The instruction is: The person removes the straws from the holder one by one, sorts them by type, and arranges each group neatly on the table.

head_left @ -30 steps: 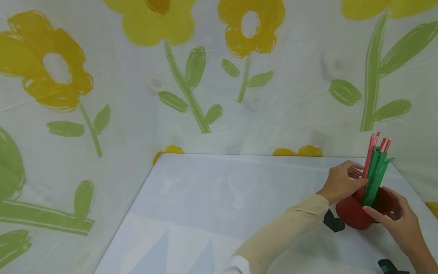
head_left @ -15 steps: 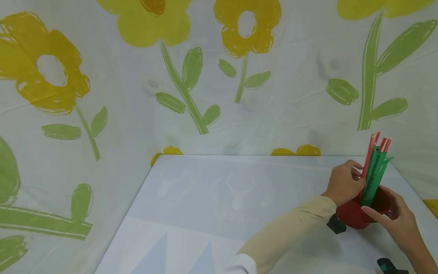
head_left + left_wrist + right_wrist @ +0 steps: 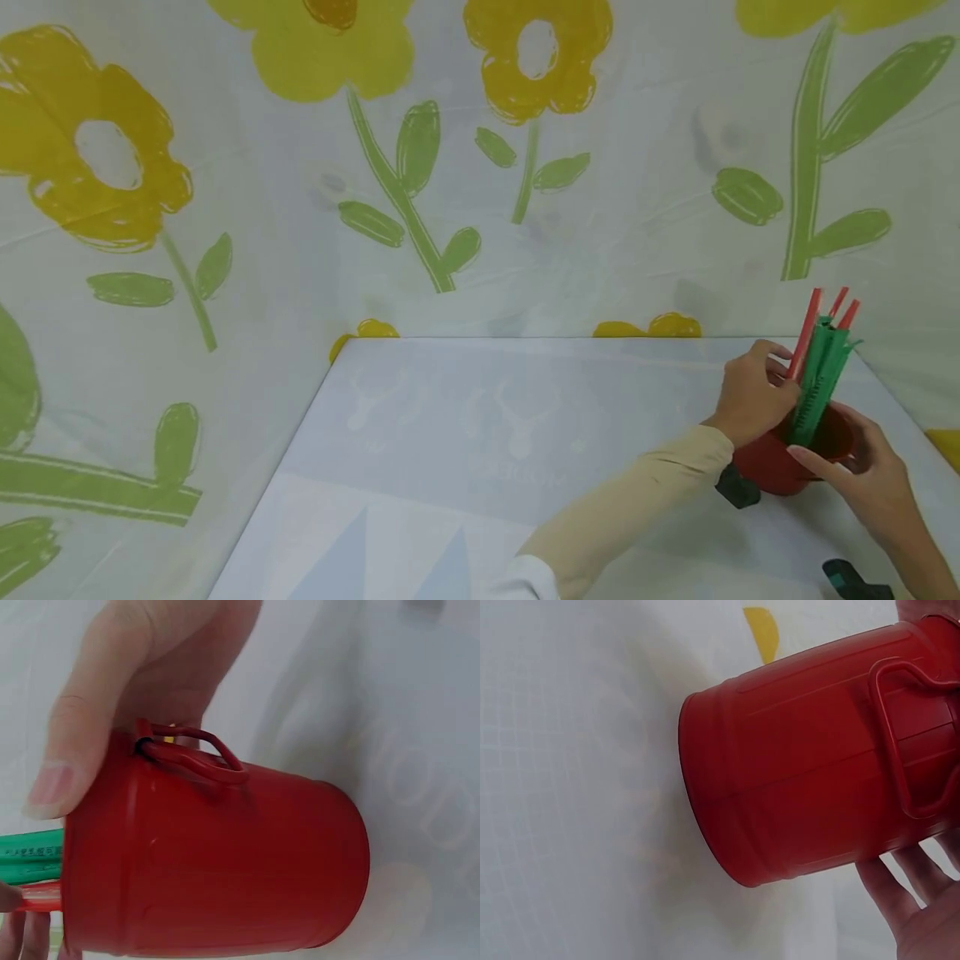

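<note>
At the far left hangs a pale backdrop (image 3: 255,192) printed with yellow flowers and green leaves; it runs on behind the whole scene to the far right. In front of it spreads the white surface (image 3: 450,433), marked with faint bluish shapes. From the near middle, a beige sleeve (image 3: 630,496) slants far and to the right, with a white patch at its near end. Out of it comes the left hand (image 3: 756,396), back turned up and wrist bent, its fingers curled around the left side of the bundle. This hand is narrow, with thumb and fingers pinching the leftmost red straw (image 3: 804,333). Just below that wrist shows a small dark object (image 3: 738,486).

Right of the pinched straw, green wrappers (image 3: 819,383) with dark print lean slightly right, and more red tips poke out above them. Their lower ends are inside the red bucket (image 3: 772,467), which is at the right of the surface; whether its base touches down I cannot tell. A red wire handle (image 3: 199,754) lies against the bucket's side.

At the right, the right hand (image 3: 873,483) reaches up from the near edge and holds the bucket, thumb on the near rim, fingers around its right side. Near that forearm lies a second dark piece (image 3: 855,579).
</note>
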The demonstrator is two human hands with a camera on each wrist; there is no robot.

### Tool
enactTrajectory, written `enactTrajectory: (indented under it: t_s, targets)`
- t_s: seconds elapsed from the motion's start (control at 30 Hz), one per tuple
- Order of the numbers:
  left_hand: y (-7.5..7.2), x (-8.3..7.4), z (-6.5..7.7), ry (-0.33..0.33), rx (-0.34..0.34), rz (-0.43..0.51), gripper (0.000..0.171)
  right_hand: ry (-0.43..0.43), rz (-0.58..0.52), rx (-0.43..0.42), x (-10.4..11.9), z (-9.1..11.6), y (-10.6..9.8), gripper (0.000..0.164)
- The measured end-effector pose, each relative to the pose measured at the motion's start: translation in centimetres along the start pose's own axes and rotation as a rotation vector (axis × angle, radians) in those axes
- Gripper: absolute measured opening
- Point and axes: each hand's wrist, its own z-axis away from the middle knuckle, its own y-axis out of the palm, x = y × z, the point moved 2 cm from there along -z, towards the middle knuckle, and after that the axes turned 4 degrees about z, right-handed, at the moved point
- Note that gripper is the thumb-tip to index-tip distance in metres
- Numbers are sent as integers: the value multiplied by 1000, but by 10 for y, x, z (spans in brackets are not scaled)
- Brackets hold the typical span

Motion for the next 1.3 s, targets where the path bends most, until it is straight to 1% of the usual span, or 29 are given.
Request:
enactTrajectory:
  t_s: [0.13,0.27,0.37,0.5,0.63,0.87,0.93,1.0,1.07,1.13,1.3]
  targets:
    - [-10,1,0,66,-19,57,32,17,-1,5,2,0,0,87]
    - [-20,1,0,110,-58,123,33,25,-5,1,3,0,1,88]
    - [-29,0,-1,149,-102,178,34,21,-1,-5,4,0,1,88]
    - [-44,-3,-4,198,-180,238,36,16,0,-12,4,0,2,88]
    - [-61,-5,-3,221,-251,320,36,0,16,-8,6,-1,3,86]
    - [-90,-11,5,197,-321,547,34,-20,28,-14,6,0,2,83]
    - [-93,-7,4,189,-350,578,34,-19,34,-17,6,0,2,83]
    - [-94,1,0,185,-363,607,35,-23,31,-16,6,0,3,83]
    - [-93,10,-3,174,-363,624,35,-29,29,-14,6,0,3,83]
    - [-93,17,-3,154,-354,621,35,-32,32,-10,6,-1,2,83]
    - [-101,17,11,86,-321,596,34,-28,26,6,7,-1,2,84]
